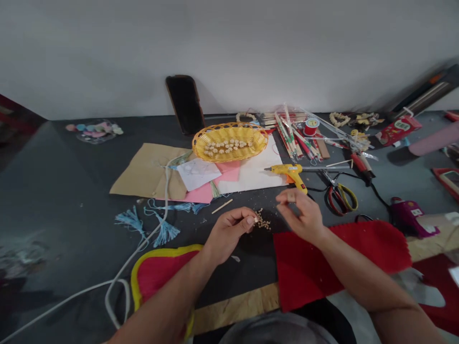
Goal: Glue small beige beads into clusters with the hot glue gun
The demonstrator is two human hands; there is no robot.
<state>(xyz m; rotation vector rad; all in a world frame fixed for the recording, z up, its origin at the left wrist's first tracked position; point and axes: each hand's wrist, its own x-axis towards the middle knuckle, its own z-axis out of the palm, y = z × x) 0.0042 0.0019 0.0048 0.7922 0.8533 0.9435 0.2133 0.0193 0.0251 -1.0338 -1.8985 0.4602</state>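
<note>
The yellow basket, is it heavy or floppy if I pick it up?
The yellow basket would probably feel light, since its sides look thinly woven. It's likely stiff, because those sides stand up. The small pale pieces inside look loose, so they might slide if it tips.

Pale piece (256, 220) in left hand (230, 230) too small for naming, pink cylinder (435, 140) cropped by right edge

The person wears grey clothing (276, 329) and a pale finger band (291, 197).
</note>
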